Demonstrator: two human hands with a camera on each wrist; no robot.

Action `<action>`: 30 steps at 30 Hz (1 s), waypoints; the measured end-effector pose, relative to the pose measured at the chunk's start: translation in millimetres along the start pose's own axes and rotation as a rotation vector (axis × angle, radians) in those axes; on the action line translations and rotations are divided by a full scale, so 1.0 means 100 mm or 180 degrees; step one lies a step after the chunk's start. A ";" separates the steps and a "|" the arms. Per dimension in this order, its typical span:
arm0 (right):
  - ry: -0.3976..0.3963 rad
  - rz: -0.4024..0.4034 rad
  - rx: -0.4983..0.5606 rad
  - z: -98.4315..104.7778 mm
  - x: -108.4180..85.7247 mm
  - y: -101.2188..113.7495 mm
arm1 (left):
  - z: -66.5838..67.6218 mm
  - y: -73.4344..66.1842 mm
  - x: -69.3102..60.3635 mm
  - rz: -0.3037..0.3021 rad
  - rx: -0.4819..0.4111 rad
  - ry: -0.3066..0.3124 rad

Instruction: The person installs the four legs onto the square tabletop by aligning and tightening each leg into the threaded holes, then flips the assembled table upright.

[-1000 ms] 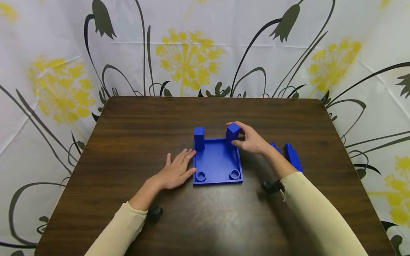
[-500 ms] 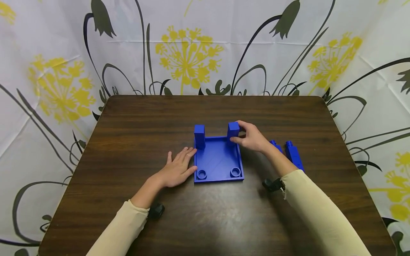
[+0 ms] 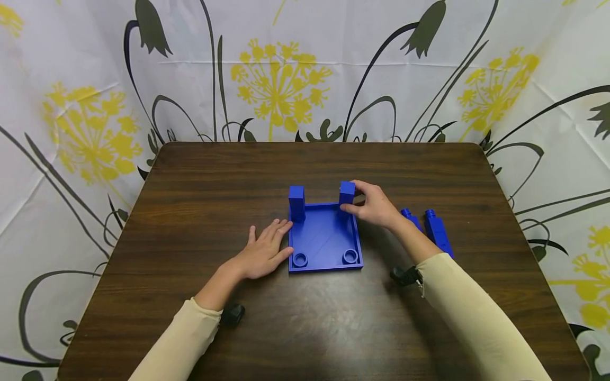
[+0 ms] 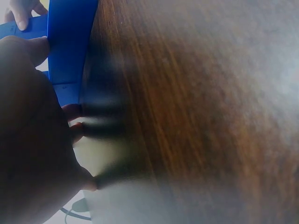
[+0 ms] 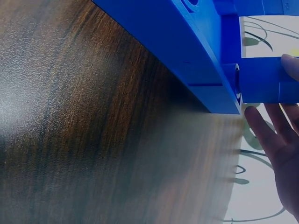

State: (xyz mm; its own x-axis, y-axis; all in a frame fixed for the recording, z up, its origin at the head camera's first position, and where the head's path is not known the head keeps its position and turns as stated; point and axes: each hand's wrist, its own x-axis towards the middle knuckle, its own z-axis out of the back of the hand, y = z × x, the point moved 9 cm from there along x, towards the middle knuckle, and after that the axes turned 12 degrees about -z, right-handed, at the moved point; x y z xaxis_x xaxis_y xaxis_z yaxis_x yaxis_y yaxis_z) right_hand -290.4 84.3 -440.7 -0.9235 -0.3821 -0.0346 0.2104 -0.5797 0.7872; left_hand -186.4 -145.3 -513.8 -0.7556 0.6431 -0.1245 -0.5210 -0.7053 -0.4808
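Note:
A square blue tabletop piece (image 3: 324, 238) with a raised rim lies on the table, underside up. One blue table leg (image 3: 296, 203) stands upright in its back left corner. At the back right corner, my right hand (image 3: 376, 206) grips a second upright leg (image 3: 347, 193) between thumb and fingers. In the right wrist view this leg (image 5: 261, 79) meets its round socket, with a thin dark gap at the joint. My left hand (image 3: 262, 254) lies with fingers spread, fingertips and thumb touching the piece's left edge. Bare round sockets (image 3: 300, 259) show in both front corners.
Two more blue legs with threaded ends lie right of the tabletop piece: one leg (image 3: 438, 233) is mostly visible, the other leg (image 3: 411, 218) partly hidden by my right forearm. A dark wooden table (image 3: 214, 180) reaches back to a flowered curtain (image 3: 286, 69).
The leg in my right hand has turned from a cornerwise angle to nearly square with the rim. My left hand stays at the left edge. The head view has shifted slightly.

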 end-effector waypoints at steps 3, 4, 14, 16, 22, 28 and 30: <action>-0.0017 0.0016 -0.0027 0.00 0.00 0.00 | 0.00 0.01 0.00 0.0006 0.0012 0.0004; -0.0020 0.0028 -0.0024 0.00 0.00 0.00 | 0.00 0.00 0.00 0.0007 0.0017 0.0007; 0.0072 0.0050 -0.0022 0.00 0.00 0.01 | -0.01 0.01 0.00 -0.0003 0.0016 -0.0005; 0.0148 0.0058 0.0031 -0.01 0.00 0.01 | -0.01 0.01 0.00 -0.0003 0.0018 -0.0006; 0.0472 0.0008 0.0308 -0.05 0.01 0.00 | -0.02 0.01 0.00 0.0007 0.0013 0.0011; 0.0776 0.0038 0.0727 -0.07 0.00 0.05 | -0.02 0.02 0.00 0.0009 0.0030 0.0019; 0.0834 0.0064 0.0796 -0.07 -0.01 0.08 | -0.02 0.02 0.00 0.0010 0.0026 0.0020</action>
State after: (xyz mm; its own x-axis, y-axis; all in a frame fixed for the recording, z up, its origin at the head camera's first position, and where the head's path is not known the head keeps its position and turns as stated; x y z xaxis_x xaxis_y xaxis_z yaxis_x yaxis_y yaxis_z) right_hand -285.2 74.8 -438.8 -0.7995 -0.5819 -0.1488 0.1127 -0.3887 0.9144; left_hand -186.3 -146.2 -516.5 -0.7547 0.6428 -0.1315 -0.5219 -0.7096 -0.4733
